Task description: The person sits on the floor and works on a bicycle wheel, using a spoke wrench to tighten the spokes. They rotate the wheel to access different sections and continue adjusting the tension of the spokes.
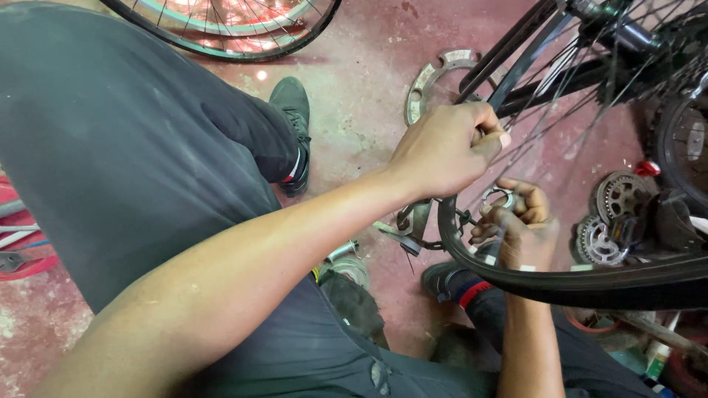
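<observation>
The left hand (446, 151) is gripping a bicycle frame tube (509, 48) in a closed fist, while the right hand (516, 228), fingers curled, is pinching a small metal part (501, 196) near the tyre (590, 284).

Stained red concrete floor (354, 110)

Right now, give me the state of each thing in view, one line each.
left hand: closed in a fist on the bicycle frame tube
right hand: fingers curled by the brake caliper, grip unclear
tyre: mounted on the wheel, black, held off the floor
sprockets: loose, lying flat on the floor
metal ring: flat on the floor
</observation>
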